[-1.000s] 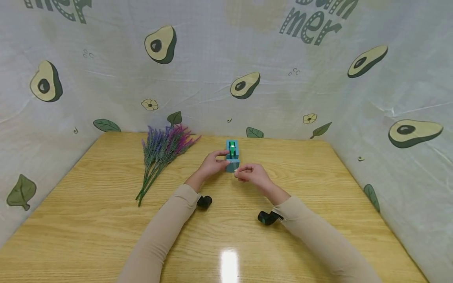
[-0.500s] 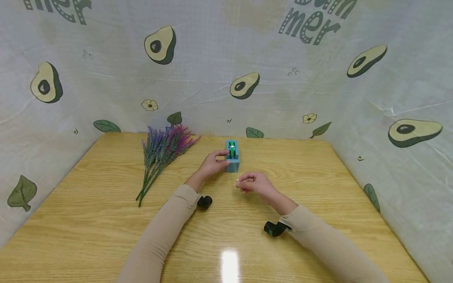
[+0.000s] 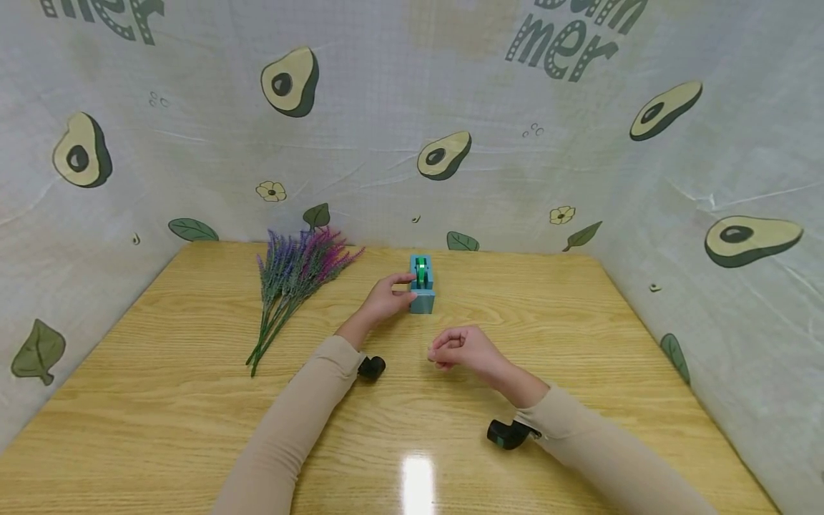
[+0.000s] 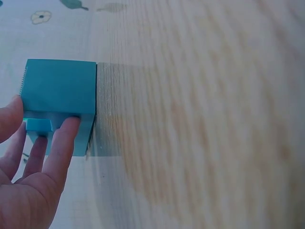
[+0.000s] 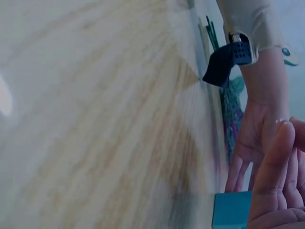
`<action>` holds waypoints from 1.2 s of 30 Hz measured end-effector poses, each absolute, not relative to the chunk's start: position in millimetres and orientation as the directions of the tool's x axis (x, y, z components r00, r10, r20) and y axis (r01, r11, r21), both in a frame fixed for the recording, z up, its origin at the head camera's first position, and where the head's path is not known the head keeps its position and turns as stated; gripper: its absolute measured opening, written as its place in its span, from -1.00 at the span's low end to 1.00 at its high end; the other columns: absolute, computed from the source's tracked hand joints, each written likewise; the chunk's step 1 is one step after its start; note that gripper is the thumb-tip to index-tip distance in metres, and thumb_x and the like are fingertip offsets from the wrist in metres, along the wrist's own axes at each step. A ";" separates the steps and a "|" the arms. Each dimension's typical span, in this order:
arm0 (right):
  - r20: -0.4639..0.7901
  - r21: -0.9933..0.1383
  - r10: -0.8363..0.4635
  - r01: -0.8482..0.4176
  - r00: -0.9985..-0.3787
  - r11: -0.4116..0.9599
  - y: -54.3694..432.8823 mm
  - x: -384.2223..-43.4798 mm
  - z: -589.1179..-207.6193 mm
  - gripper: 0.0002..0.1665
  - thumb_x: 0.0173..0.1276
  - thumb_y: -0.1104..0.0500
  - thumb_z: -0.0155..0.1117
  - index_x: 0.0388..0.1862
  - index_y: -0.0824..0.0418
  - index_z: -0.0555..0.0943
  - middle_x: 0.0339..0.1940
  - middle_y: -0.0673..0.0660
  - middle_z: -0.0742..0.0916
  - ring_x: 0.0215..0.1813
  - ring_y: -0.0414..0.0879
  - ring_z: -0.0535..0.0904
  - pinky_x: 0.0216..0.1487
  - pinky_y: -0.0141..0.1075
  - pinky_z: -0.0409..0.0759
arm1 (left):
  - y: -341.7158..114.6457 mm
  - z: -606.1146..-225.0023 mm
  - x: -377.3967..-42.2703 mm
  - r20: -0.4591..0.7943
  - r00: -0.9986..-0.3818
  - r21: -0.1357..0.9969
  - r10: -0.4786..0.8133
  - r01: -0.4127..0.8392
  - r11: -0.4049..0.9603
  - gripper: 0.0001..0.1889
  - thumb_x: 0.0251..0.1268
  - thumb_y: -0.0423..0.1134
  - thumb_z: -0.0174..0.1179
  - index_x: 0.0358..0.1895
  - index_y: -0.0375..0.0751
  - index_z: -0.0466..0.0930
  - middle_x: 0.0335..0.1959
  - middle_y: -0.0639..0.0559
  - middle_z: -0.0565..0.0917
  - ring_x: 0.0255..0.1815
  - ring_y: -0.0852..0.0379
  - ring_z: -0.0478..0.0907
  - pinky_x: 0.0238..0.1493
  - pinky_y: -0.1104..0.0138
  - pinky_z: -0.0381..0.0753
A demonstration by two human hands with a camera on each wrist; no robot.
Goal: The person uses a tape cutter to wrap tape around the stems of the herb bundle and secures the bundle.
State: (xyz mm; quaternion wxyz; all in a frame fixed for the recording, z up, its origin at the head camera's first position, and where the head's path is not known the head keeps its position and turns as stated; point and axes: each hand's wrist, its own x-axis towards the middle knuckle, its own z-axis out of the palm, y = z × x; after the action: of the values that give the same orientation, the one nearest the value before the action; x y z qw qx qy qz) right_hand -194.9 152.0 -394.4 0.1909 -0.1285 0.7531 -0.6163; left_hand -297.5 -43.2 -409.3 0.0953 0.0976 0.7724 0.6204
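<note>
A blue tape dispenser (image 3: 422, 302) with a green roll (image 3: 421, 272) stands towards the back of the table. My left hand (image 3: 389, 298) holds it from the left side, thumb near its front block and fingers farther back. In the left wrist view, fingers (image 4: 64, 143) lie against the dispenser's blue body (image 4: 59, 86), close to a toothed edge. Nearer to me, my right hand (image 3: 468, 348) has its thumb and index fingertips together. A tiny whitish bit of clear tape (image 5: 282, 121) shows at those fingertips in the right wrist view; the rest of it is hardly visible.
A bunch of purple and pink lavender stems (image 3: 292, 279) lies on the wooden table (image 3: 193, 429) at the left. A cloth printed with avocados (image 3: 360, 107) hangs behind and along both sides. A black wrist camera (image 3: 508, 434) sits below the right forearm.
My right hand has drawn back from the front of the dispenser towards me, fingertips still pinched. The left hand and dispenser have stayed in place.
</note>
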 end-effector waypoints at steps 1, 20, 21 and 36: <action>-0.135 -0.977 -0.436 0.047 -0.890 0.206 152.4 -193.5 -394.9 -0.82 0.21 0.29 0.33 -0.31 0.43 0.61 -0.43 0.31 0.70 -0.45 -0.10 0.60 -0.29 -0.20 0.63 | -43.3 -409.2 -297.5 -0.028 -0.963 0.977 0.267 0.031 0.213 -0.54 0.32 -0.37 0.13 0.28 -0.21 0.37 0.26 -0.13 0.36 0.15 -0.08 0.43 -0.01 0.22 0.55; -0.138 -0.980 -0.565 0.032 -0.813 0.194 151.3 -159.8 -390.9 -0.82 0.17 0.34 0.34 -0.35 0.50 0.59 -0.53 0.24 0.69 -0.55 -0.12 0.56 -0.41 -0.27 0.59 | -43.6 -408.4 -296.3 -0.035 -0.963 0.978 0.266 0.022 0.209 -0.56 0.33 -0.36 0.12 0.27 -0.21 0.37 0.25 -0.14 0.36 0.15 -0.07 0.43 0.00 0.23 0.55; -0.139 -0.980 -0.573 0.031 -0.808 0.194 151.5 -158.2 -390.3 -0.82 0.17 0.35 0.34 -0.36 0.50 0.59 -0.52 0.26 0.68 -0.56 -0.12 0.56 -0.41 -0.27 0.60 | -43.7 -408.3 -296.0 -0.032 -0.963 0.977 0.268 0.026 0.211 -0.56 0.33 -0.37 0.12 0.27 -0.22 0.37 0.25 -0.14 0.36 0.15 -0.08 0.43 0.00 0.23 0.55; -0.119 -0.981 -0.636 -0.009 -0.763 0.195 153.2 -143.3 -387.4 -0.80 0.16 0.31 0.37 -0.39 0.48 0.61 -0.58 0.14 0.67 -0.56 -0.13 0.58 -0.44 -0.21 0.62 | -43.3 -408.5 -295.5 -0.015 -0.957 0.982 0.288 0.040 0.186 -0.54 0.33 -0.39 0.11 0.28 -0.24 0.35 0.26 -0.18 0.33 0.16 -0.11 0.42 0.01 0.19 0.54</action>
State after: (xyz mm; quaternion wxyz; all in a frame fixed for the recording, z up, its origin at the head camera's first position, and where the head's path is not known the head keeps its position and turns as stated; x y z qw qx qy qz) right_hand -143.3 153.2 -387.4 0.2636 -0.2217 0.7266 -0.5945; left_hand -295.5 -43.3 -408.5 0.0985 0.1076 0.7636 0.6290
